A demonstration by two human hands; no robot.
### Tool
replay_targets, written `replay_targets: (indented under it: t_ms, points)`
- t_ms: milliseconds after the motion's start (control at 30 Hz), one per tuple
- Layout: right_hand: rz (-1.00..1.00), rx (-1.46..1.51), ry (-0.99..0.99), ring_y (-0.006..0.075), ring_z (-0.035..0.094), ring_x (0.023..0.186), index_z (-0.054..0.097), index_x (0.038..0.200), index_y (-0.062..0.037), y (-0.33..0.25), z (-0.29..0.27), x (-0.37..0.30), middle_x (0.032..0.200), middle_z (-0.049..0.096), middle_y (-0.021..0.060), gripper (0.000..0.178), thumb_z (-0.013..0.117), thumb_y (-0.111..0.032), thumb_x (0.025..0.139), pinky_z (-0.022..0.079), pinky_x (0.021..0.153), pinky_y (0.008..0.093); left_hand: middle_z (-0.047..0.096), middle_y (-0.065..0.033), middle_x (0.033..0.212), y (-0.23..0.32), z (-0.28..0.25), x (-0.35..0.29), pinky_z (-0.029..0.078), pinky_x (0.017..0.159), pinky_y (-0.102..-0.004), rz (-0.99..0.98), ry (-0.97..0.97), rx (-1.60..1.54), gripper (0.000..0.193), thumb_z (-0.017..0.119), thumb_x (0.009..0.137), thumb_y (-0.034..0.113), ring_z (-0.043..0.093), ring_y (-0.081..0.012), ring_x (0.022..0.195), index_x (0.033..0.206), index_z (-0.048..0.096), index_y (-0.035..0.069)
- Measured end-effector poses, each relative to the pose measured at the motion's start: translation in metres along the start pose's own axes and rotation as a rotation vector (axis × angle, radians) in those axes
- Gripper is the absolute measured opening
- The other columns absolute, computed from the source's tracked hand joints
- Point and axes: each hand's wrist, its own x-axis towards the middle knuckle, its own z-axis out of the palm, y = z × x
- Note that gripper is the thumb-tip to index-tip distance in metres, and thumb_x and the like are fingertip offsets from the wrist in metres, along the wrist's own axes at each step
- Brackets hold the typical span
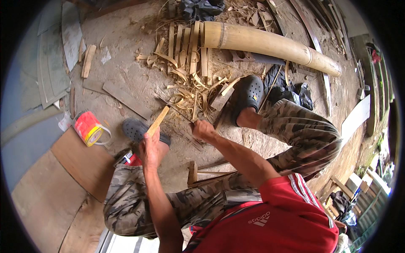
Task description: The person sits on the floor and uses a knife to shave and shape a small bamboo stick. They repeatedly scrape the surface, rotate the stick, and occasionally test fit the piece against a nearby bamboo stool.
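Between the thumb and fingers of my left hand (150, 148) is a flat bamboo strip (159, 121), tilted up and away from me. My right hand (204, 130) is closed round the handle of a knife, most of the handle hidden in my fist. The thin dark blade (177, 110) points away to the left and lies at the far end of the strip; whether it touches cannot be made out. Curled bamboo shavings (181, 99) lie on the ground just beyond the blade. Several split bamboo strips (194, 48) lie side by side farther off.
A thick bamboo pole (270, 40) lies across the far right. My clog-shod feet, one in a dark clog (249, 92), flank the work spot. A red and yellow bucket (90, 128) lies tipped at left, near plywood boards (80, 164). Black plastic bags (291, 90) sit beside my right foot.
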Motion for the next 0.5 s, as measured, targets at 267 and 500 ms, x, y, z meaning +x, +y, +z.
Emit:
replay_targets:
  t_ms: [267,500]
  points:
    - [0.087,0.101,0.108,0.0378,0.068,0.067,0.066,0.077,-0.0008,-0.002,0.025,-0.027,0.081,0.067,0.0259,0.04,0.057,-0.036,0.094,0.054,0.056,0.0465,0.046,-0.0316,0.141,0.015,0.017,0.013,0.03,0.117,-0.0389,-0.074,0.06,-0.03,0.079,0.037,0.103,0.054,0.043,-0.0334,0.137,0.139,0.037,-0.017]
    - [0.637,0.901,-0.84,0.0332,0.069,0.102,0.063,0.121,-0.0009,0.038,-0.067,0.022,0.112,0.067,0.0254,0.067,0.058,-0.06,0.089,0.054,0.089,0.0401,0.034,-0.0326,0.149,0.068,0.006,0.057,0.022,0.118,-0.0419,-0.231,0.13,-0.025,0.088,0.04,0.094,0.07,0.038,-0.0351,0.14,0.156,0.017,0.012]
